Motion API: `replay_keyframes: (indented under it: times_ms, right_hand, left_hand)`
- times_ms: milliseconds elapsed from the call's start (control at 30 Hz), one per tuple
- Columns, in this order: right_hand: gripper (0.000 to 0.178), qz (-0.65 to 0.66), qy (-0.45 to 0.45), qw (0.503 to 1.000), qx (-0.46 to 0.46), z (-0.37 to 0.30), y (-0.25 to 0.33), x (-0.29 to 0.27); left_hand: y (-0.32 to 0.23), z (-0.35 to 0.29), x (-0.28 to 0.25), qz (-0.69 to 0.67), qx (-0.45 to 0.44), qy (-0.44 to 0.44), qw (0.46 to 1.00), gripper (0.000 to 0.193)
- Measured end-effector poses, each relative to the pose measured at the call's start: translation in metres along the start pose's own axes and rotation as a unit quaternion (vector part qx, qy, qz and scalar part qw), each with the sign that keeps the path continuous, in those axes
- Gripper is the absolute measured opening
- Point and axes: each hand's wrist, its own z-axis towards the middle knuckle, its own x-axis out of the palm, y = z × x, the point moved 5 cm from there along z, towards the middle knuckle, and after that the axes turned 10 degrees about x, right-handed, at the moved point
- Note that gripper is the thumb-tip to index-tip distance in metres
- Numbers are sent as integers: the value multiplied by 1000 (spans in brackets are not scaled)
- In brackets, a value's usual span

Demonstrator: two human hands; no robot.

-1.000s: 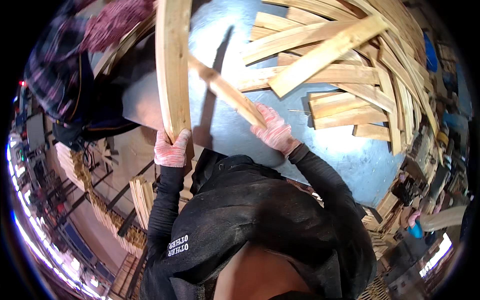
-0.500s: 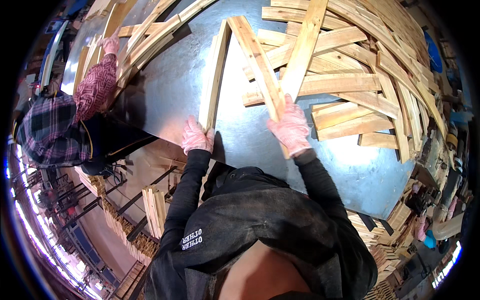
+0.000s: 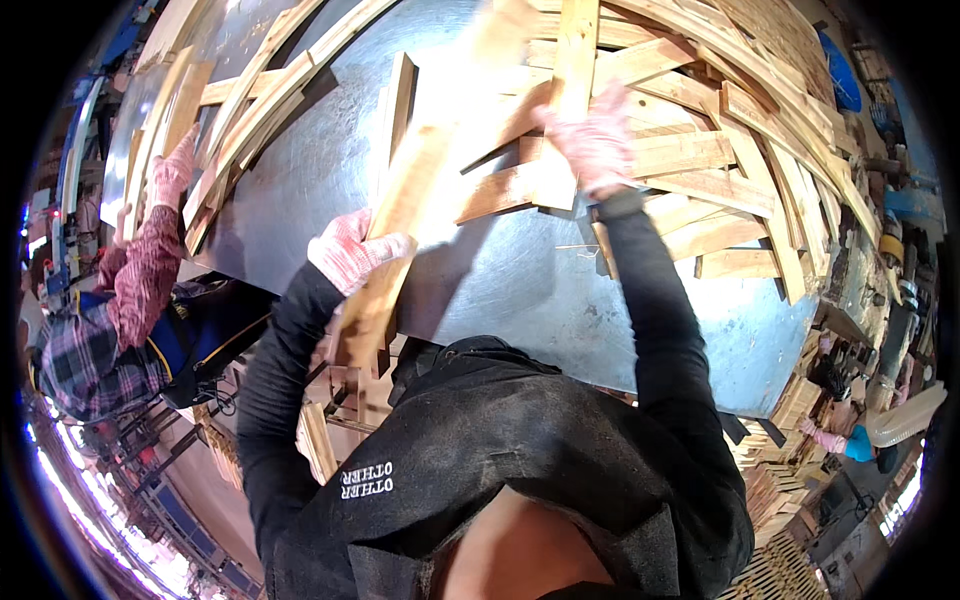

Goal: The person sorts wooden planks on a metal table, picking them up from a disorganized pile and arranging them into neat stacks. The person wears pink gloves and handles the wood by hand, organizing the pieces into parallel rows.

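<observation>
While you look down through the head view, two short lines of white block lettering (image 3: 368, 480) show upside down on the chest of your black top (image 3: 520, 430). Your left hand (image 3: 360, 250), in a pink-and-white glove, is closed around a pale board (image 3: 395, 220), its thumb across the upper face. That board slants over the near edge of the metal table (image 3: 290, 205), its lower end sticking out past the edge toward you; its far end runs into glare, so you cannot tell where it stops. A narrow board (image 3: 399, 95) lies just beyond your left hand. Your right hand (image 3: 597, 140) is blurred above the heaped boards (image 3: 690, 155); whether its fingers grip anything cannot be told.

The heap crowds the table's far right side, its pieces crossing at many angles, with a blue object (image 3: 840, 75) beyond it. At the left part of the near edge, a co-worker in a plaid shirt (image 3: 100, 360) reaches a gloved hand (image 3: 175, 172) to long boards (image 3: 270, 95) along the left side. Stacked wood (image 3: 775, 490) stands below the near right corner, and a pale hose (image 3: 908, 416) lies farther right.
</observation>
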Motion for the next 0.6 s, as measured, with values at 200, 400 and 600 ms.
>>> replay_keyframes:
  times_ms: [200,400,600]
  right_hand:
    - [111,228,152,962,4,-54,24,34]
    - [77,-16,325,918,-225,-146,31,-9]
    - [105,-230,46,966,-112,14,1,-47]
  left_hand:
    - [73,84,30,61,27,-177,982,40]
    - [78,124,119,-247,42,-117,961,42]
    - [45,69,76,-325,90,-141,931,39]
